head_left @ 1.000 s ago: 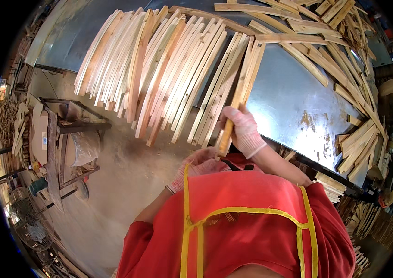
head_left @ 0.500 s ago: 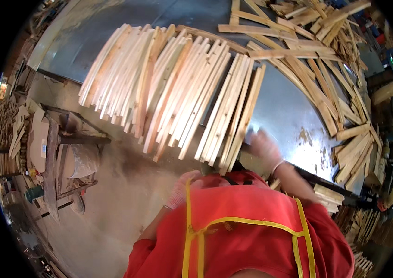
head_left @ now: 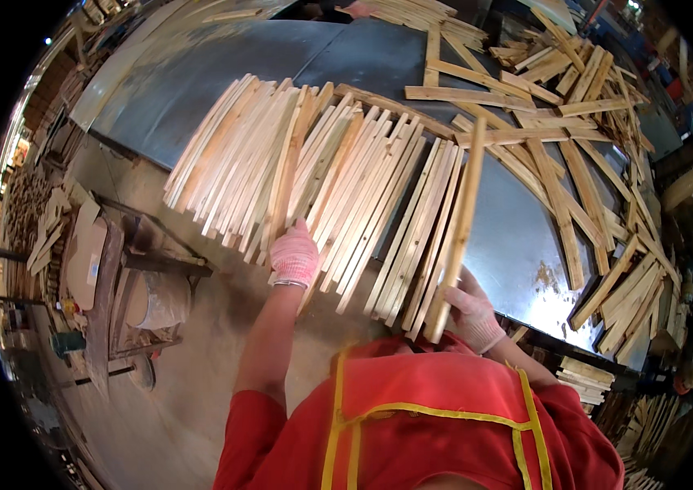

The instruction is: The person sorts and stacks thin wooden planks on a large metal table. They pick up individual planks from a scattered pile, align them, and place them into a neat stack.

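Note:
A row of pale wooden strips [head_left: 232,163] lies side by side on the metal table [head_left: 493,220], near ends jutting past its edge. My left hand [head_left: 295,255], in a pinkish knit glove, is closed over the near end of a strip around the middle of the row; its fingertips are partly hidden. At the row's right end, my right hand [head_left: 475,317], gloved too, grips a single wooden strip [head_left: 462,220] near its lower end. That strip is tilted slightly against its neighbours, its far end reaching above the others.
Loose wooden slats [head_left: 559,188] lie crisscrossed over the right side of the table, heaped toward the far right. Another person's hand [head_left: 357,8] shows at the far edge by more strips. A worn wooden stand [head_left: 110,302] stands on the floor at left. Stacked wood [head_left: 585,380] sits below at right.
My left hand has moved up from beside my body onto the strips' near ends. My right hand has come to the rightmost strip and taken hold of it. The view has shifted slightly.

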Available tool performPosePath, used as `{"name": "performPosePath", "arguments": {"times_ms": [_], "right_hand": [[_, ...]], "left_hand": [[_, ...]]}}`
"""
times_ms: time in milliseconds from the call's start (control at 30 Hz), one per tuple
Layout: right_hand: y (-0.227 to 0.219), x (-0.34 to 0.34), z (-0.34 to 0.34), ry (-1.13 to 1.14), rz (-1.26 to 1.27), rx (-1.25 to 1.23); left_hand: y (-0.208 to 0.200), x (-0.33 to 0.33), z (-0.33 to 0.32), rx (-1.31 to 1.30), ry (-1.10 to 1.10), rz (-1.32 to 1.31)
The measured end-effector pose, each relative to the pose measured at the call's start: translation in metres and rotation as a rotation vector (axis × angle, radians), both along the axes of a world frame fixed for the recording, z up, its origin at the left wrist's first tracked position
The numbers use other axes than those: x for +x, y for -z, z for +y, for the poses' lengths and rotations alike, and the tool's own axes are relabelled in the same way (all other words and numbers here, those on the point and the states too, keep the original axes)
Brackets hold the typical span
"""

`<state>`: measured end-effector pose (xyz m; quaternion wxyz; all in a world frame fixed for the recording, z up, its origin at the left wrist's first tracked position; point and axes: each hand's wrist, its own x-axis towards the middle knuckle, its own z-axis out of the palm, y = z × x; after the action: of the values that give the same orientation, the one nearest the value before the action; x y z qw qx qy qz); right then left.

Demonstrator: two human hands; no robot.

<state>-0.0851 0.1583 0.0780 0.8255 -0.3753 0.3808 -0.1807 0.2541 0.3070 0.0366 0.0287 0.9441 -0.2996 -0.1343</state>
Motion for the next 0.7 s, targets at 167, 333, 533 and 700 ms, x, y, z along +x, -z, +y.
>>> {"name": "performPosePath", "arguments": {"times_ms": [167,333,533,700], "right_hand": [[0.028,0.102,-0.010,-0.306,0.061,-0.109],[0.036,0.180,-0.022,-1.103,0.232,-0.294],[0.009,0.183,-0.154,-0.862,0.131,-0.809],[0.034,0.221,-0.314,-0.700,0.855,-1.617]], "left_hand": [[0.008,-0.016,-0.020,-0.168,-0.092,0.115],[-0.008,-0.038,-0.054,-0.342,-0.206,0.259],[0.004,-0.022,-0.053,-0.185,-0.111,0.026],[-0.004,-0.007,-0.040,-0.064,-0.098,-0.130]]}}
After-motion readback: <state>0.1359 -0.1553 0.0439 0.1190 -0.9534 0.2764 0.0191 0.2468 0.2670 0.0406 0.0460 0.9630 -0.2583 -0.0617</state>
